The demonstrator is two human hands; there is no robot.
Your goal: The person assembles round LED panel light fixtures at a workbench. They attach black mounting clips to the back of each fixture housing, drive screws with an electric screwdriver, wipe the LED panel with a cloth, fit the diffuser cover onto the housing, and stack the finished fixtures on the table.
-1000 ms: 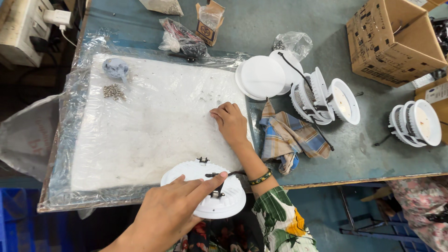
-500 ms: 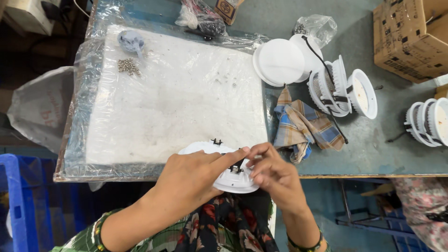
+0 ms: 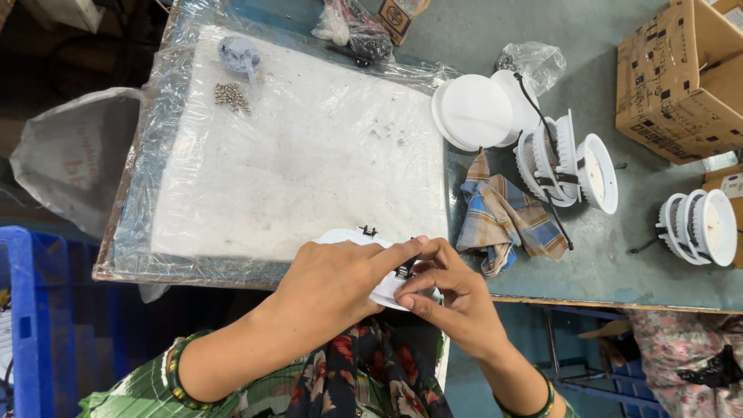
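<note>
Both hands (image 3: 340, 282) have closed in, fingers (image 3: 433, 279) clamped on the white lamp disc (image 3: 340, 234)

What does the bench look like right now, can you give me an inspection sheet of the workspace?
Surface: grey-green table with a plastic-wrapped white pad.
Job's things: white round lamp housing at the near edge, small black clip on it.
Clutter: pile of screws, checked cloth, finished lamps, cardboard box.
Grippers: left hand on the housing; right hand pinching at the clip.
Cables: black lead across the lamps.
Surroundings: blue crate.
</note>
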